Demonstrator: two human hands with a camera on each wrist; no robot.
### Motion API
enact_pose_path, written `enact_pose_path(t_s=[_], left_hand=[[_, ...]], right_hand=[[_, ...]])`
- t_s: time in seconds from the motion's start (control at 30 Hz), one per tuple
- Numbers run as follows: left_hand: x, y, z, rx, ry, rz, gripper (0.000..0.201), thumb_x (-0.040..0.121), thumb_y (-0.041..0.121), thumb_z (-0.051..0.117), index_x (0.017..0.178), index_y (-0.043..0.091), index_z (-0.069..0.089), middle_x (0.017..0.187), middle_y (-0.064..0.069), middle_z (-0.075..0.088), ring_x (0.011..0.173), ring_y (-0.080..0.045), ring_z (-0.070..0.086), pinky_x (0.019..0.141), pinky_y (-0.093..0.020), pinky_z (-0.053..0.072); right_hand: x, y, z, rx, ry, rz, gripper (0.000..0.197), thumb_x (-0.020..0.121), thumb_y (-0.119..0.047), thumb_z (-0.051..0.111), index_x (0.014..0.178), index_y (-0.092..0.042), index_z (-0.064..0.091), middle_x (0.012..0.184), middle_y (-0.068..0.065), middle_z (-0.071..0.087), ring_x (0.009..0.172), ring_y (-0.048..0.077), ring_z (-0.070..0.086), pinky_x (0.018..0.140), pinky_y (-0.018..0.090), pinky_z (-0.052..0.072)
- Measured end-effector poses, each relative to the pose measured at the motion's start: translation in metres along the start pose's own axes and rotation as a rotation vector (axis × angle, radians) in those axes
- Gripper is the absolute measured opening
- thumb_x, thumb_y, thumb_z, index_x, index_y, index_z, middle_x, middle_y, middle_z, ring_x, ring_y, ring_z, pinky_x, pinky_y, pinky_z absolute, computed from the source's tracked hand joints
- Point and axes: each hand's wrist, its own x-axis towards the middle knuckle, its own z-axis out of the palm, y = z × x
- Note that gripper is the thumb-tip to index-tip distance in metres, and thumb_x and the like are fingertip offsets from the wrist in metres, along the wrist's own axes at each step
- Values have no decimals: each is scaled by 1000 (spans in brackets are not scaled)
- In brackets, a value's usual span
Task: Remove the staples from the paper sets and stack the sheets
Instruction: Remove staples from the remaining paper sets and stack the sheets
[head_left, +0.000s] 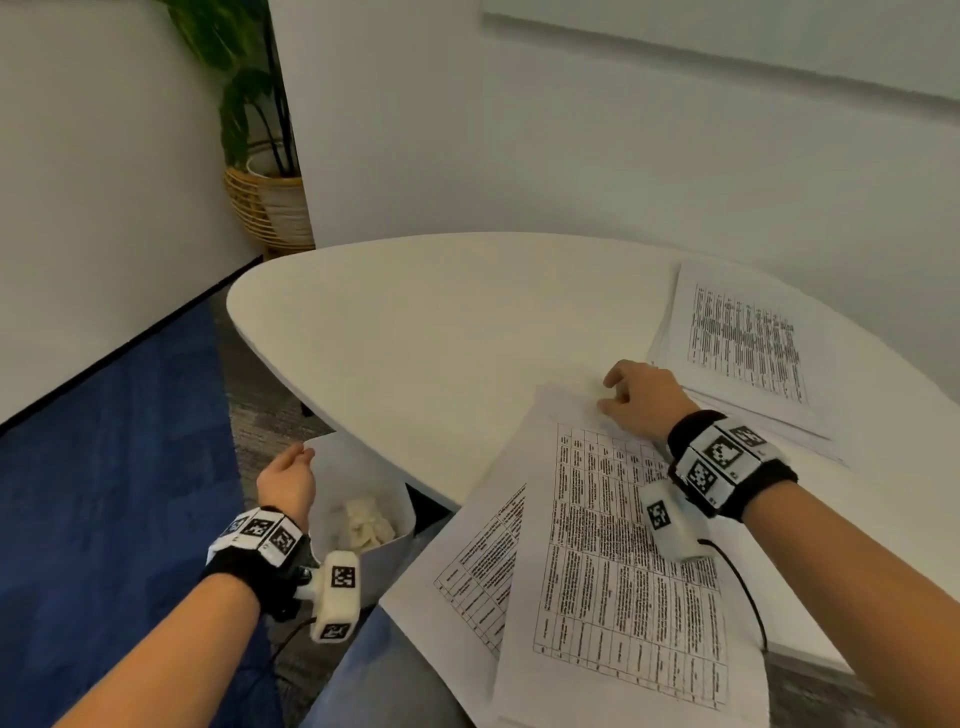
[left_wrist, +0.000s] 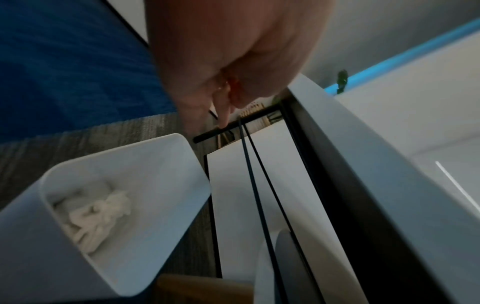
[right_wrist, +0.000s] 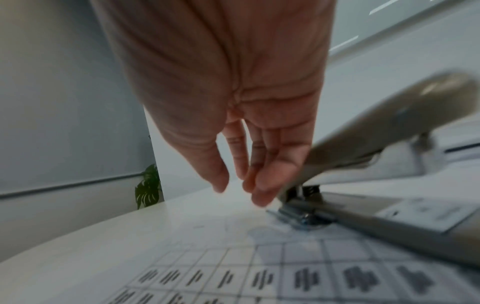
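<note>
A printed paper set (head_left: 623, 571) (right_wrist: 233, 267) lies on the white table (head_left: 441, 322), over another printed sheet (head_left: 478, 561) that overhangs the front edge. My right hand (head_left: 618, 389) (right_wrist: 241, 185) rests at the set's far corner with relaxed fingers. Its fingertips are beside the metal front of a beige stapler-like tool (right_wrist: 363, 139) lying on the paper. The head view hides that tool behind my wrist. My left hand (head_left: 288, 480) (left_wrist: 226, 98) hovers off the table over a white bin (head_left: 322, 457) (left_wrist: 116, 150). Its fingers are curled and the tips pressed together, with no staple visible between them.
A second pile of printed sheets (head_left: 743, 343) lies at the table's back right. White crumpled bits (head_left: 366, 522) (left_wrist: 96, 211) sit in the bin. A potted plant in a wicker basket (head_left: 270, 213) stands in the corner. Blue carpet (head_left: 104, 467) covers the floor at left.
</note>
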Motion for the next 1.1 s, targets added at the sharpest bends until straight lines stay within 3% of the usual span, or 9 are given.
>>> enact_pose_path(t_s=[0.1,0.23,0.4,0.53,0.67,0.73,0.83,0.97,1.1], left_hand=[[2,3,0,101,-62,88,41,95,-1,45,135,2,50,136,-13,52,125,-28,49,109,-37,36],[-12,10,-8,252,67,209,37,89,7,57,125,11,61,127,-10,61,115,-28,56,104,-37,42],[-68,47,13,287,259,630,34,87,2,55,120,9,61,124,-12,55,110,-25,55,93,-27,40],[-96,62,50,342,-6,955,27,86,0,56,107,14,64,121,-6,55,107,-11,50,99,-37,44],[-118,58,88,617,-411,1015,25,86,5,59,106,18,66,125,-3,56,115,-15,52,96,-19,32],[-127,53,101,822,-631,980,30,89,12,59,117,21,63,138,-2,47,127,-17,44,100,-17,25],[-138,45,111,1217,-902,975,52,97,32,49,146,27,33,159,3,14,146,-18,12,117,-33,13],[-147,42,115,1602,-890,1076,62,99,52,26,152,30,5,160,4,-3,148,-20,0,117,-49,1],[-160,40,112,1612,-762,1189,67,92,65,28,149,30,26,154,4,28,138,-23,29,117,-49,6]], right_hand=[[-13,17,-11,10,172,-43,17,90,-23,58,101,-11,61,90,4,62,85,22,60,73,27,46],[-22,37,-15,-26,228,16,21,87,-21,63,105,-11,62,102,9,64,86,21,57,79,31,50],[-23,44,-12,-208,111,93,48,82,-32,69,120,-9,51,118,16,48,101,30,54,88,39,49],[-22,37,-12,-209,82,126,52,82,-32,68,124,-8,47,122,18,47,105,32,53,91,43,48],[-27,23,-12,-349,248,48,42,87,-26,60,125,-13,49,127,16,43,118,33,42,97,50,38],[-28,20,-11,-396,218,98,42,87,-26,60,124,-11,48,128,16,42,118,34,42,95,49,39],[-26,24,-11,-327,77,184,47,87,-31,62,123,-4,47,123,18,47,106,33,52,84,42,47],[-25,27,-13,-200,29,172,32,92,-21,56,115,0,50,111,17,60,82,26,53,69,32,45],[-31,18,-13,-95,62,167,34,93,-16,50,121,0,42,115,18,55,92,30,55,69,33,43]])
